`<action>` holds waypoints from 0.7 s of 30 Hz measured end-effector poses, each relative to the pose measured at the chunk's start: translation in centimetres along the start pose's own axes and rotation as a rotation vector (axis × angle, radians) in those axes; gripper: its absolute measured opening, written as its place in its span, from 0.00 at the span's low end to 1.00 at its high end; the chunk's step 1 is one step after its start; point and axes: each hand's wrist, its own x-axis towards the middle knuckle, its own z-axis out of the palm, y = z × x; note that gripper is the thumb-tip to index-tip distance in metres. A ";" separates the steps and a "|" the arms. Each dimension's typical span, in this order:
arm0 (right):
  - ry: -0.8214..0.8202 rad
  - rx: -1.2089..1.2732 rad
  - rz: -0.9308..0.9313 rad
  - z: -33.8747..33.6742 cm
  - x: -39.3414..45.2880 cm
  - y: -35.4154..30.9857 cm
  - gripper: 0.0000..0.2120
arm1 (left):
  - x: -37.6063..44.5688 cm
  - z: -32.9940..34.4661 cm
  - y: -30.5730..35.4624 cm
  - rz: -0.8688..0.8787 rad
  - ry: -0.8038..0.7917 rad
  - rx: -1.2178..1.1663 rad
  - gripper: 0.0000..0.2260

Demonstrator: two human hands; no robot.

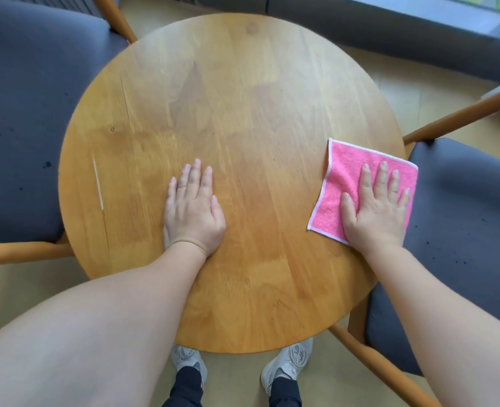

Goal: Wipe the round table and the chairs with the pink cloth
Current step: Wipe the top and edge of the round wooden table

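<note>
The round wooden table fills the middle of the view. A square pink cloth with a white hem lies flat near its right edge. My right hand presses on the cloth with straight, spread fingers. My left hand rests flat on the bare wood near the table's centre, fingers straight. A chair with a dark grey seat stands at the left, and another chair with a dark grey seat at the right. Both seats show small dark specks.
A thin pale streak marks the tabletop near its left edge. Wooden chair arms reach toward the table on the right. A dark grey bench or ledge runs along the back. My shoes stand on the floor below the table's near edge.
</note>
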 end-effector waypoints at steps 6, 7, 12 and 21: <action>-0.034 0.019 0.027 0.0 -1.1 -2.7 0.37 | 0.2 -0.1 0.2 0.011 -0.018 0.003 0.26; -0.040 0.011 0.006 0.1 -1.4 -3.5 0.37 | 0.2 -0.2 0.2 0.009 -0.020 0.000 0.26; -0.086 0.015 -0.121 0.2 -4.3 -9.4 0.37 | 0.3 -0.4 0.1 0.010 -0.012 -0.023 0.27; -0.122 0.026 -0.242 1.1 -6.6 -14.6 0.32 | 0.5 -0.5 0.4 0.020 -0.019 -0.055 0.28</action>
